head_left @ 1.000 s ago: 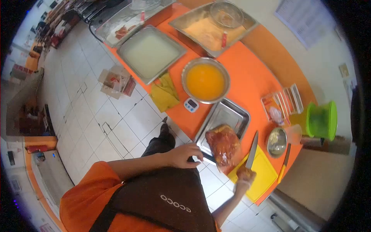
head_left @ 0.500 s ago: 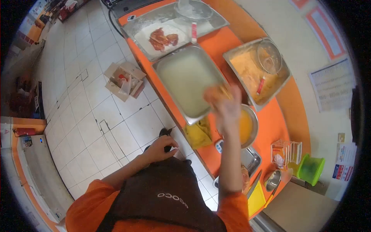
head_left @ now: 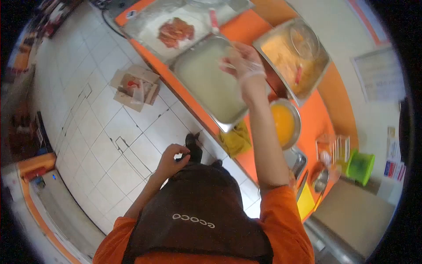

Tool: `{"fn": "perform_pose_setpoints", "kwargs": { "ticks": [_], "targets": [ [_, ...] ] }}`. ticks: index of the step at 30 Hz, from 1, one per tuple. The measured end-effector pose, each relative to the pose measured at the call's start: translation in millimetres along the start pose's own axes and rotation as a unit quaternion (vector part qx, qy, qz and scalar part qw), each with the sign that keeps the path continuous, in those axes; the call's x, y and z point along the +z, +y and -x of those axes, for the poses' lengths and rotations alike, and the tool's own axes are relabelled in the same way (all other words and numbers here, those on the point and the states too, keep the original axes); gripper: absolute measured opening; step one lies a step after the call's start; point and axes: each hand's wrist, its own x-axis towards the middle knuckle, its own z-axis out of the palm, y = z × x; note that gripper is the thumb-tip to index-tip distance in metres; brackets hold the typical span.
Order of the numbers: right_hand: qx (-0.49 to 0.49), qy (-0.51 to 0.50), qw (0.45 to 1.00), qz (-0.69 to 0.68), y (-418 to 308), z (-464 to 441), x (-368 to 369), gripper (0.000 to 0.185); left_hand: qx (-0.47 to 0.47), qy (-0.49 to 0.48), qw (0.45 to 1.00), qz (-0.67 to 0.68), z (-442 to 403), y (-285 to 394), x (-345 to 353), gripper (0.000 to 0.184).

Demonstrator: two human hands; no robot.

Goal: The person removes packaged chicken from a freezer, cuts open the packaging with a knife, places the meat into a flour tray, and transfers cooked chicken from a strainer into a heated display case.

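Note:
My right hand (head_left: 246, 64), in a thin clear glove, is over the upper right part of a steel tray of cloudy whitish liquid (head_left: 202, 83). Its fingers are bent and smeared by motion, so I cannot see whether anything is in them. My left hand (head_left: 172, 159) hangs bare in front of my apron, fingers loosely curved with a gap to the thumb, holding nothing. Raw meat (head_left: 176, 31) lies on white powder in a flour tray (head_left: 140, 37) beyond the liquid. Beside my right forearm stands a steel bowl of orange-yellow liquid (head_left: 285, 123).
A tray of orange-brown coating (head_left: 285, 57) with a clear round container stands at the right. A yellow cloth (head_left: 235, 140) lies near the table edge. A knife (head_left: 302, 185), a yellow board (head_left: 305, 204) and a green container (head_left: 360, 167) are nearer me. An open carton (head_left: 136, 88) sits on the floor.
My right hand has moved away from beside the yellow bowl, up and left across the liquid tray. My left hand has shifted slightly left. The whole view has tilted a little.

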Motion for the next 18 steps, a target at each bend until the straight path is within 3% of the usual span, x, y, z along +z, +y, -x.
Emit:
{"fn": "perform_pose_setpoints", "kwargs": {
  "ticks": [5,7,11,14,16,18],
  "targets": [
    [-0.044,0.232,0.97,0.058,-33.7,137.6,-175.4,0.031,0.069,-0.04,0.996,-0.035,-14.7,17.0,23.7,0.019],
    [-0.023,0.332,0.938,0.096,-59.9,210.7,-249.4,0.031,0.089,-0.065,0.993,-0.034,-17.5,29.3,40.4,0.019],
    [0.001,0.468,0.859,0.209,-109.6,357.8,-324.6,0.028,0.159,-0.131,0.977,-0.058,-20.2,65.3,92.1,0.017],
    [0.009,0.539,0.815,0.215,-86.1,450.6,-362.3,0.028,0.168,-0.205,0.963,-0.056,-16.3,93.6,140.5,0.017],
    [0.074,0.567,0.792,0.215,-38.9,503.2,-388.4,0.027,0.181,-0.251,0.949,-0.058,-8.0,115.8,173.5,0.018],
    [0.157,0.504,0.812,0.249,21.9,549.0,-408.4,0.032,0.183,-0.286,0.938,-0.068,3.1,130.9,206.6,0.022]
  ]
}}
